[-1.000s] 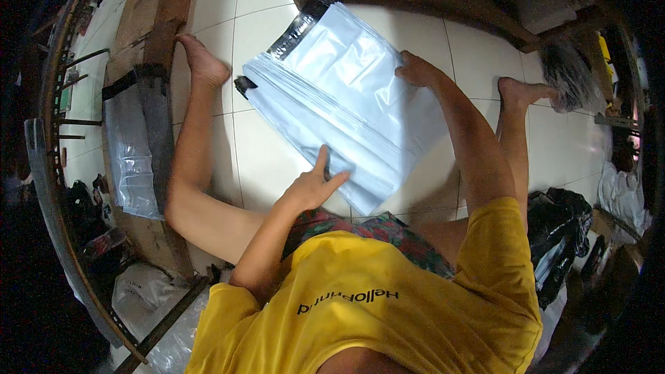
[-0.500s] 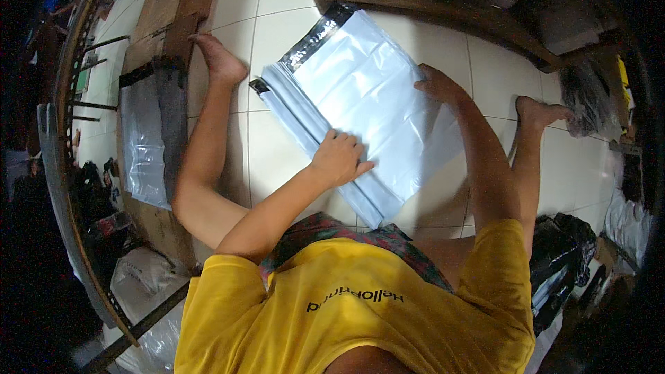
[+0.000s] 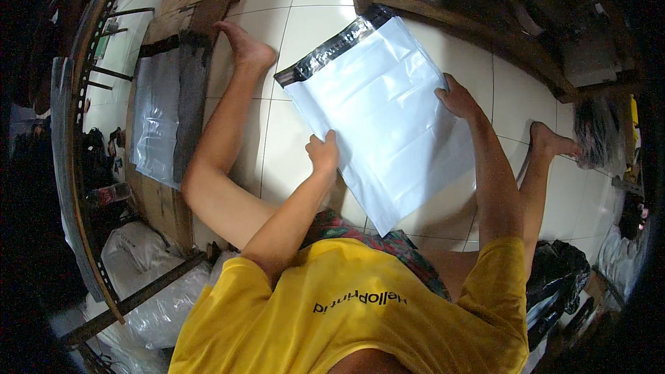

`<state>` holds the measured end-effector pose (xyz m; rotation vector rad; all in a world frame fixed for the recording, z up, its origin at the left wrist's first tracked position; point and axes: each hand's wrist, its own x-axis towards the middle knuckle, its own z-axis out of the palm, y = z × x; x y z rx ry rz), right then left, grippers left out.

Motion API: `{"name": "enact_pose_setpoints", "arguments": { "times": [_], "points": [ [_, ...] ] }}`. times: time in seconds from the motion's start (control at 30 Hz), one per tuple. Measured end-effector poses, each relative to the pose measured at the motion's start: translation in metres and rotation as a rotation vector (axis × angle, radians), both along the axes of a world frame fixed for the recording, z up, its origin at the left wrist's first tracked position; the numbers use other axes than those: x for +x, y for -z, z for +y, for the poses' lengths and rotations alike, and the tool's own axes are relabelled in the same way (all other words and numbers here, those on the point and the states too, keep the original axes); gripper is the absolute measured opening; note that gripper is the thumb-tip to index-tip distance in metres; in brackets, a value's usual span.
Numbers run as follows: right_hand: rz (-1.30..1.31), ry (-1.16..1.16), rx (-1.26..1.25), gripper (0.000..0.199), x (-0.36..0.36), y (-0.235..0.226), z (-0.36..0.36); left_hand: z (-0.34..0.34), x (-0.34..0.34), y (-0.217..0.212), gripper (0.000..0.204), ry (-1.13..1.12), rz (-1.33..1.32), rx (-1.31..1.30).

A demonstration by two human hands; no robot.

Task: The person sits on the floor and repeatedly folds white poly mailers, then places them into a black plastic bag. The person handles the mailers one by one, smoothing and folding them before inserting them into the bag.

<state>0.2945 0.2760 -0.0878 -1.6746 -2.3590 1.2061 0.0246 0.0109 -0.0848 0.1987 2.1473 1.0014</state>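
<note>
Right now the left hand [image 3: 323, 152] is curled around the left edge of a white plastic mailer bag [image 3: 382, 118], while the right hand [image 3: 457, 100] grips its right edge, fingers closed on it. That bag sits at the frame's centre, above the white tiled floor [image 3: 315, 28]. Clear plastic sheets [image 3: 154, 121] lie at left.

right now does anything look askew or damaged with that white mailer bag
Nothing stands out. The white mailer bag is wrinkled but shows no visible tear, held at opposite edges by the left hand and right hand above the tiled floor.
</note>
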Motion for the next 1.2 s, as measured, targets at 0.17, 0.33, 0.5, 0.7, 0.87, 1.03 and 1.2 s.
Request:
{"name": "enact_pose_setpoints", "arguments": {
  "times": [0.17,0.33,0.5,0.7,0.87,1.03,1.2],
  "points": [
    [-0.028,-0.116,0.084,0.063,0.006,0.004,0.014,0.038,0.017,-0.011,0.07,-0.197,0.189,-0.299],
    [0.094,-0.113,0.094,0.064,0.007,0.013,0.013,0.033,0.003,0.003,0.069,-0.101,0.128,-0.29],
    [0.187,-0.096,0.034,0.063,0.007,0.003,0.012,0.033,0.005,-0.009,0.061,-0.263,-0.147,0.025],
    [0.105,-0.228,0.013,0.058,-0.008,-0.058,0.034,0.004,0.04,-0.072,0.045,-0.335,-0.607,0.219],
    [0.017,-0.306,0.044,0.053,-0.016,-0.033,0.059,-0.009,0.081,-0.046,0.049,-0.476,-0.483,0.123],
    [-0.167,-0.362,0.16,0.044,-0.022,-0.01,0.065,-0.031,0.057,-0.01,0.052,-0.327,-0.52,-0.025],
    [-0.299,-0.366,0.144,0.04,-0.029,-0.029,0.057,-0.002,0.064,-0.043,0.042,-0.418,-0.614,-0.057]
  ]
}}
